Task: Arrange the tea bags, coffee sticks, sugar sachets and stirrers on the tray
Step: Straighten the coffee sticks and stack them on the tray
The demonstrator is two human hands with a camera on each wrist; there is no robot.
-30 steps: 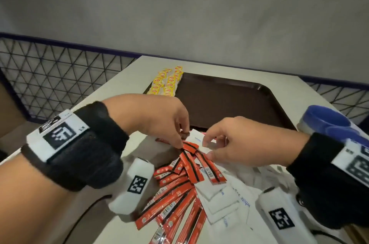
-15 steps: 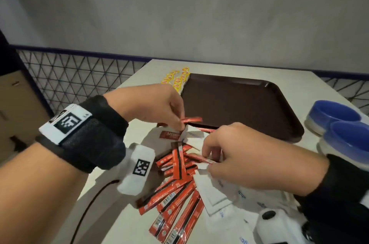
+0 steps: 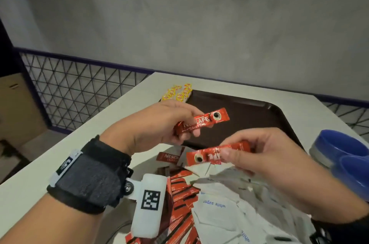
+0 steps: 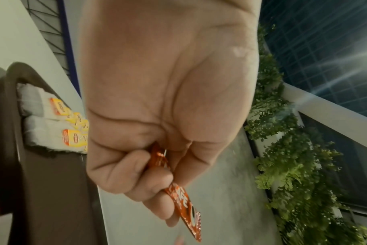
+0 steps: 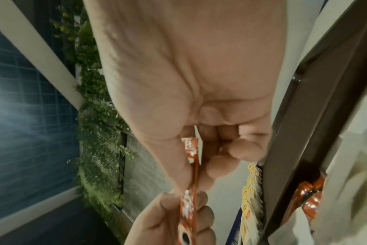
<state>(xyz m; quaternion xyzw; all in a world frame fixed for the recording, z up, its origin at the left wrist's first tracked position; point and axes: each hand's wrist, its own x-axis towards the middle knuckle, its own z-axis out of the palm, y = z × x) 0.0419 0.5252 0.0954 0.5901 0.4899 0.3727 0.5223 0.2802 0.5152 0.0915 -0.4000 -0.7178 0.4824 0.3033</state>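
A white rectangular table (image 3: 111,123) carried a dark brown plastic tray (image 3: 249,115) toward its far edge, with yellow-tagged tea bags (image 3: 177,93) at the tray's far left corner. At the near edge lay a heap of white paper sugar sachets (image 3: 219,217) beside loose red coffee sticks (image 3: 179,189). Above the tray's near rim, the left hand (image 3: 157,123) pinched one red coffee stick (image 3: 201,121) (label up), while the right hand (image 3: 275,161) pinched another red stick (image 3: 217,154) just over the heap.
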